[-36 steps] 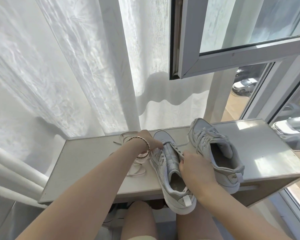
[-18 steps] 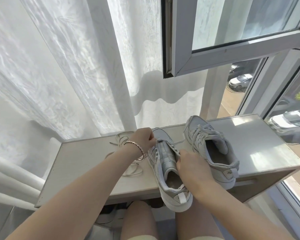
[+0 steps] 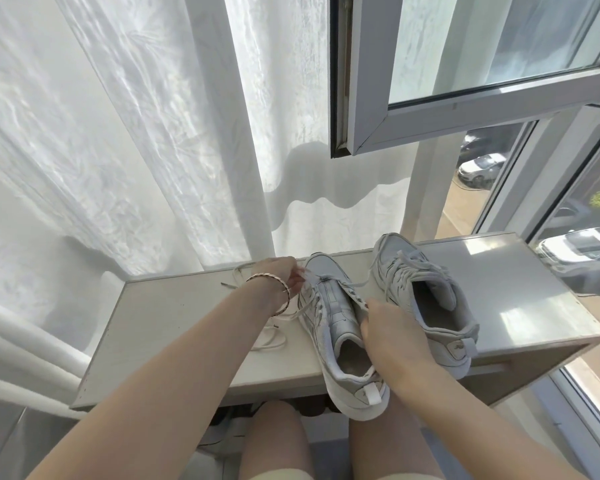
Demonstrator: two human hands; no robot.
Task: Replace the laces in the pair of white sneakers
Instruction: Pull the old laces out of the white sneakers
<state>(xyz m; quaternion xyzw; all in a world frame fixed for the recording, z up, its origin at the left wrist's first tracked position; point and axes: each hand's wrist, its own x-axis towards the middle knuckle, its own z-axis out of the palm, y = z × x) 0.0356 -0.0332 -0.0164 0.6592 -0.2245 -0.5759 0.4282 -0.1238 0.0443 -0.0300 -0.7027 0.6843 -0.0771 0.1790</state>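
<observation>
Two white sneakers stand on a pale shelf (image 3: 174, 317). The near sneaker (image 3: 340, 341) lies in the middle, its heel over the front edge, with a lace only partly threaded. My left hand (image 3: 284, 275), a bracelet on its wrist, pinches a lace end beside the toe. My right hand (image 3: 388, 327) grips the right side of that sneaker by the eyelets and holds the other lace strand. The second sneaker (image 3: 423, 299) stands to the right, fully laced. A loose white lace (image 3: 274, 337) lies on the shelf under my left forearm.
A sheer white curtain (image 3: 136, 150) hangs behind the shelf. An open window sash (image 3: 430, 119) juts out above the sneakers. Glass panes on the right show parked cars (image 3: 478, 168) below. My bare knees (image 3: 278, 441) sit under the shelf's front edge.
My left hand has pulled the lace end up and left, away from the near sneaker's toe. My right hand stays on the sneaker's right side.
</observation>
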